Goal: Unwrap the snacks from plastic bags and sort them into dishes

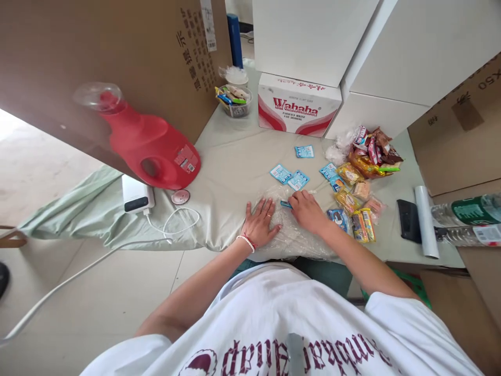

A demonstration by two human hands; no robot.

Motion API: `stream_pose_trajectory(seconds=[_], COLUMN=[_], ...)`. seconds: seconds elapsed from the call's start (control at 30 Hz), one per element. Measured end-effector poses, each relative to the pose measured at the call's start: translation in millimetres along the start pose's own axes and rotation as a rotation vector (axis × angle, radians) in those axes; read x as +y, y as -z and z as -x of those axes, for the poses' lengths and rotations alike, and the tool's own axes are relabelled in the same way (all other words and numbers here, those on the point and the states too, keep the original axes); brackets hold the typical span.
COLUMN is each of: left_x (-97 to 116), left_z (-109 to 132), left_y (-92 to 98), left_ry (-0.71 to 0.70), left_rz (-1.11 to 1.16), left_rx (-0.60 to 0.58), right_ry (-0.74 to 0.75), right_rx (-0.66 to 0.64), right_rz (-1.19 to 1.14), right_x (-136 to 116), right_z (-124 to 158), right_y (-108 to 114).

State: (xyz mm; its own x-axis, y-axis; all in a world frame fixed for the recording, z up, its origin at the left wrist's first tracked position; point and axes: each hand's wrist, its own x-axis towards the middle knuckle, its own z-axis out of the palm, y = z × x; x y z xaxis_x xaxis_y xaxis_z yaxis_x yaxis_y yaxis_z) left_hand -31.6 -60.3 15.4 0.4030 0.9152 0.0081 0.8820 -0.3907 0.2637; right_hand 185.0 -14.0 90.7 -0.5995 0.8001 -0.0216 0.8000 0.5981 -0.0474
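Observation:
My left hand lies flat with fingers spread on a crinkled clear plastic bag at the table's front edge. Closed over the same plastic, my right hand has a small blue piece showing at its fingertips; it looks like a packet's end, but most of it is hidden. Just beyond the hands lie light-blue printed packets, one of them farther back. To the right of my right hand are several wrapped snacks, among them a yellow packet and a blue packet.
A pile of snacks sits back right, before a white-and-red Wahaba box. A snack tub stands farther left. At left are a red jug and a cabled white power bank. A phone, white roll and bottles lie right.

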Motion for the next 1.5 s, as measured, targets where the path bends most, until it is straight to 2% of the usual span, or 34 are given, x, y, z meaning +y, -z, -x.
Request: stream_pose_trajectory(seconds=[0.1,0.27,0.47,0.6,0.7,0.8,0.93,1.0,1.07,1.17,1.3,1.4,1.5], left_x=[0,-1,-4,-20,-38,-54,-65,-68,-68,-67,-64,-65,-70], left_z=[0,1,0,5,15,31,49,53,53,46,19,-12,-40], left_y=[0.0,1.8,7.1,11.7,16.5,23.4,33.1,36.6,39.2,41.6,40.9,35.9,32.1], left_ry=[0.002,-0.029,-0.066,-0.123,-0.131,-0.185,-0.377,-0.454,-0.467,-0.382,-0.21,0.025,0.263], left_rz=[0.003,0.007,0.038,0.093,0.094,0.087,0.155,0.191,0.215,0.284,0.442,0.448,0.34], left_rx=[0.005,0.002,-0.014,-0.029,0.022,0.027,-0.106,-0.182,-0.222,-0.191,-0.037,0.057,0.133], right_ry=[0.075,0.165,0.166,0.108,0.056,0.02,0.012,-0.025,-0.08,-0.113,-0.165,-0.309,-0.488], right_rx=[-0.003,-0.022,-0.079,-0.061,0.046,0.129,0.078,0.071,0.086,0.1,0.056,-0.017,-0.143], right_rz=[0.104,-0.014,-0.187,-0.242,-0.336,-0.445,-0.427,-0.395,-0.426,-0.591,-0.754,-0.73,-0.542], right_x=[-7,5,11,7,5,-6,-29,-35,-33,-18,14,35,47], right_z=[5,19,23,26,47,88,137,146,145,129,97,73,53], right_y=[-17,-27,-32,-32,-25,-22,-37,-48,-54,-45,-21,-14,-17])
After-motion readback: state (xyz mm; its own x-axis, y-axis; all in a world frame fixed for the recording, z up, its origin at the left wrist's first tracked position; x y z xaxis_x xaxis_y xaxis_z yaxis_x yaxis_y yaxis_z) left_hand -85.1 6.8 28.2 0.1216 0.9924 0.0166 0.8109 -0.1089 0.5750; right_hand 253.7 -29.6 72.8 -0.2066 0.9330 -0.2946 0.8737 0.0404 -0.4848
